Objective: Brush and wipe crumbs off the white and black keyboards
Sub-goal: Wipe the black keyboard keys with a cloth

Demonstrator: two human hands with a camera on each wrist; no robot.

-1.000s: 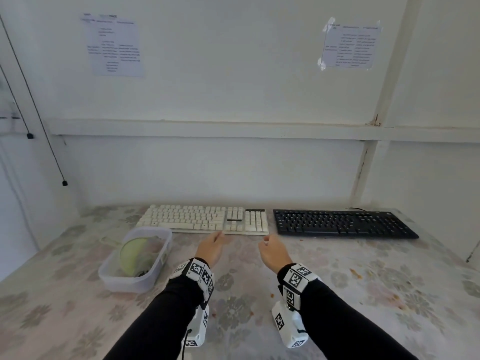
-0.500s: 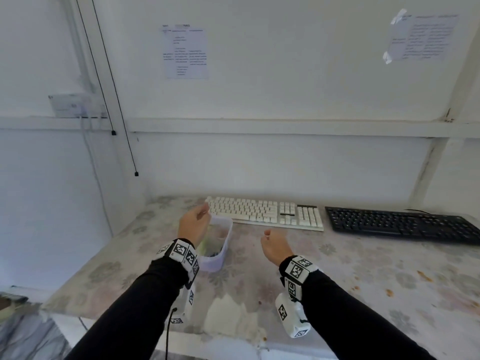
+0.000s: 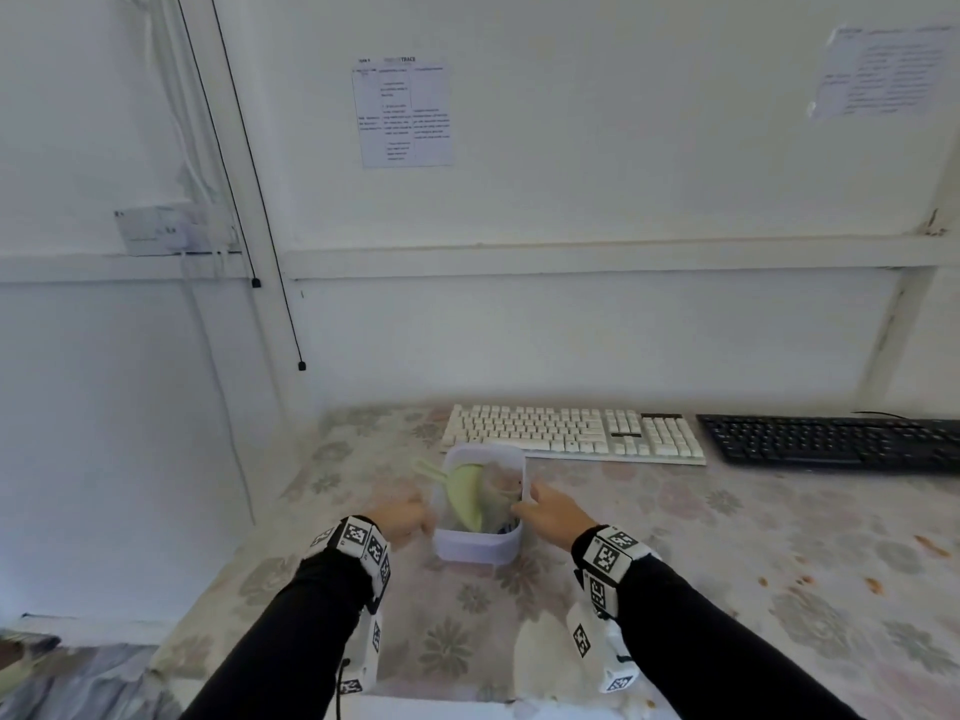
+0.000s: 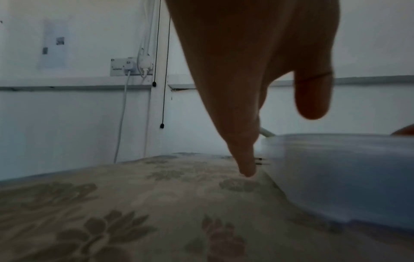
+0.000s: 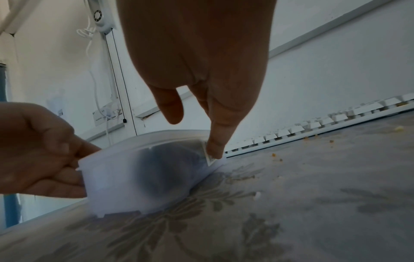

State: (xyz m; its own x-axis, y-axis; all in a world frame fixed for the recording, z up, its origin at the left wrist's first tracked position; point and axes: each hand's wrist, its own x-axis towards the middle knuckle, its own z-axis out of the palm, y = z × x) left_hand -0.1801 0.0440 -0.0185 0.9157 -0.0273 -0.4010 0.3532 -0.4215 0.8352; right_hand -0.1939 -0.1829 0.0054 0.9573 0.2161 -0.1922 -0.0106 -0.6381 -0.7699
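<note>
Between your two hands (image 3: 402, 517) (image 3: 553, 514) sat the tub (image 3: 478, 548) — left fingers curled against its left wall, right fingers extended, touching its right rim. Both keyboards (image 3: 571, 433) (image 3: 831, 441) lay beyond, long axes crosswise — nearer your right hand, with nothing yet grasped

We've got the white keyboard (image 3: 574, 434) lying flat along the back of the table with crumbs scattered just in front of its near edge, and the black keyboard (image 3: 831, 442) flat just beside it on the right.
</note>
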